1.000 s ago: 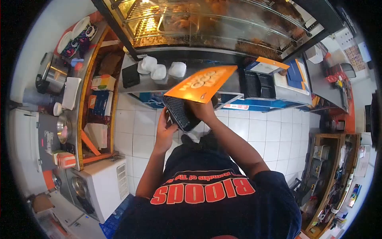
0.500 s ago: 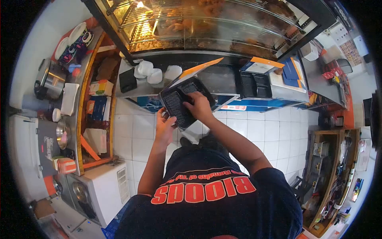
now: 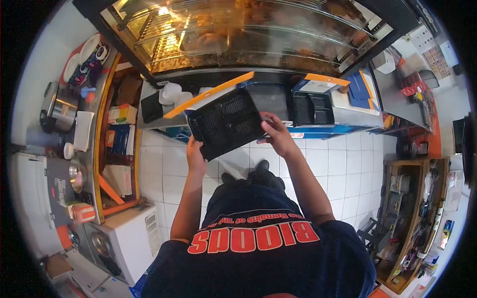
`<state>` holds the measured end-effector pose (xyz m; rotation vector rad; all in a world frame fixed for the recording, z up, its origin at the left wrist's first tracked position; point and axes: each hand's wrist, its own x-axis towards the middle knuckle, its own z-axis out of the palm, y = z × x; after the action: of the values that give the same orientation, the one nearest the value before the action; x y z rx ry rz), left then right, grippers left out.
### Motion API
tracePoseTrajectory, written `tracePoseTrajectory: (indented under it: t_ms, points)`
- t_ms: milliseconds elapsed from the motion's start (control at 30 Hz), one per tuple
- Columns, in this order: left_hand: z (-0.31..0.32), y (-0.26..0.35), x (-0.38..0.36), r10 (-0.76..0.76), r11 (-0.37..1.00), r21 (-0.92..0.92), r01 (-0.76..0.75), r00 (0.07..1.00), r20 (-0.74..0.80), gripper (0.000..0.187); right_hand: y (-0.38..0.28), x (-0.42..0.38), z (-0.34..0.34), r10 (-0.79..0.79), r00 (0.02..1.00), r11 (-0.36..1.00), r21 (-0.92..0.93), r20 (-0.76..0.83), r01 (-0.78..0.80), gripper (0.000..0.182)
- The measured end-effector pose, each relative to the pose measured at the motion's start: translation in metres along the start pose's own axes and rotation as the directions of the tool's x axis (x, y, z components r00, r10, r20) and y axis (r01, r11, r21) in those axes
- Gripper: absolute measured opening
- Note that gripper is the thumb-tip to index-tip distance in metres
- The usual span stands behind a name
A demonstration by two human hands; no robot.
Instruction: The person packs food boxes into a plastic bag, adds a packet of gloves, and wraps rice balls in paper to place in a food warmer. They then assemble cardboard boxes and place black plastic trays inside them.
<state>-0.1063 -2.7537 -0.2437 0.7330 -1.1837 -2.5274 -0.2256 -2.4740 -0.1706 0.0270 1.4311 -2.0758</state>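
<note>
A takeaway box with a black, textured, compartmented insert is held over the front of the counter, tilted toward me. Its raised lid has an orange edge and stands at the far side. My left hand grips the near left corner, thumb against the black wall. On the right side, my right hand is closed around the rim. Nothing shows inside the compartments. Farther right on the counter sits a similar open box with a black insert.
A glass food warmer with wire racks stands behind the counter. White containers and a black tray lie at the counter's left. An orange-edged shelf unit is on my left, a wooden cabinet on my right.
My right hand has moved from inside the black insert to the box's right rim. The box has turned and shows its interior more fully. My left hand still holds its corner.
</note>
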Motion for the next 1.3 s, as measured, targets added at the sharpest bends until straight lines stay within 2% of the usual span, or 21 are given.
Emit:
tracePoseTrajectory:
  t_ms: [33,133,333,467,500,533,567,600,633,667,733,767,833,867,933,967,1000,1033,1067,1100,1300]
  points:
    - [-0.001,-0.006,0.002,0.05,0.994,0.1,-0.044,0.997,-0.053,0.046,0.003,0.0,-0.002,-0.012,0.999,1.0,-0.009,0.039,0.013,0.053]
    - [0.001,-0.009,0.007,0.004,0.993,0.116,0.012,0.991,-0.135,0.04,0.005,-0.003,-0.006,-0.046,0.997,0.998,-0.038,0.07,0.049,0.057]
    - [0.015,0.001,0.004,-0.069,0.994,0.079,0.072,0.997,-0.042,0.034,-0.01,-0.01,-0.027,-0.043,0.989,0.996,-0.07,0.14,0.053,0.057]
    - [0.017,-0.012,0.014,0.008,0.972,0.233,0.005,0.998,-0.054,0.036,0.027,0.016,-0.069,-0.174,0.982,0.888,-0.42,0.069,0.187,0.053]
    - [0.026,-0.014,0.012,0.112,0.902,0.426,-0.074,0.992,-0.065,0.036,0.032,0.018,-0.074,-0.222,0.975,0.817,-0.544,0.004,0.189,0.048]
    - [0.039,-0.015,0.01,0.217,0.788,0.6,-0.141,0.975,-0.055,0.037,0.027,0.015,-0.068,-0.225,0.974,0.817,-0.544,0.003,0.191,0.048]
    - [0.05,-0.014,0.007,0.218,0.787,0.6,-0.142,0.975,-0.055,0.037,0.026,0.01,-0.058,-0.307,0.951,0.859,-0.437,-0.02,0.268,0.041]
    - [0.063,-0.008,0.002,0.298,0.67,0.72,-0.182,0.954,-0.037,0.036,0.023,0.007,-0.05,-0.382,0.923,0.881,-0.324,-0.053,0.345,0.035]
    - [0.071,-0.005,0.001,0.373,0.531,0.822,-0.208,0.928,-0.007,0.034,0.018,0.008,-0.05,-0.474,0.881,0.825,-0.348,0.002,0.445,0.022]
    - [0.07,-0.007,0.005,0.373,0.53,0.823,-0.204,0.928,-0.01,0.034,0.011,0.005,-0.05,-0.47,0.883,0.828,-0.345,0.002,0.442,0.022]
    - [0.068,-0.013,0.016,0.293,0.565,0.806,-0.176,0.956,0.004,0.039,-0.006,-0.004,-0.056,-0.419,0.889,0.689,-0.573,0.183,0.443,0.018]
    - [0.069,-0.02,0.021,0.291,0.566,0.807,-0.171,0.957,-0.001,0.039,-0.001,-0.001,-0.066,-0.414,0.892,0.691,-0.574,0.184,0.439,0.018]
    - [0.078,-0.03,0.029,0.384,0.447,0.878,-0.174,0.923,-0.013,0.051,0.006,0.006,-0.081,-0.511,0.846,0.523,-0.726,0.152,0.446,0.019]
    - [0.081,-0.034,0.033,0.382,0.447,0.879,-0.166,0.924,-0.02,0.051,0.009,0.008,-0.09,-0.505,0.85,0.526,-0.725,0.154,0.444,0.019]
    - [0.091,-0.037,0.038,0.206,0.679,0.689,-0.253,0.967,0.151,0.064,0.003,0.011,-0.099,-0.229,0.969,0.788,-0.602,-0.091,0.13,0.022]
    - [0.096,-0.035,0.034,0.206,0.678,0.69,-0.251,0.967,0.15,0.064,0.019,0.024,-0.114,-0.426,0.903,0.636,-0.726,-0.05,0.261,0.019]
    - [0.116,-0.018,0.021,-0.024,0.876,0.48,-0.053,0.988,0.152,0.068,0.017,0.025,-0.116,-0.426,0.903,0.637,-0.725,-0.05,0.261,0.019]
    - [0.129,-0.009,0.013,-0.242,0.952,0.24,0.189,0.947,0.213,0.072,0.013,0.025,-0.117,-0.436,0.891,0.675,-0.701,-0.126,0.23,0.019]
    - [0.127,-0.012,0.014,-0.242,0.952,0.242,0.189,0.946,0.214,0.072,0.009,0.025,-0.117,-0.441,0.874,0.711,-0.673,-0.203,0.202,0.019]
    - [0.12,-0.018,0.017,-0.275,0.95,0.223,0.218,0.923,0.269,0.074,0.018,0.033,-0.13,-0.528,0.832,0.637,-0.726,-0.17,0.257,0.023]
    - [0.098,-0.044,0.025,-0.285,0.959,0.109,0.263,0.879,0.382,0.08,0.027,0.047,-0.135,-0.578,0.78,0.622,-0.748,-0.239,0.231,0.026]
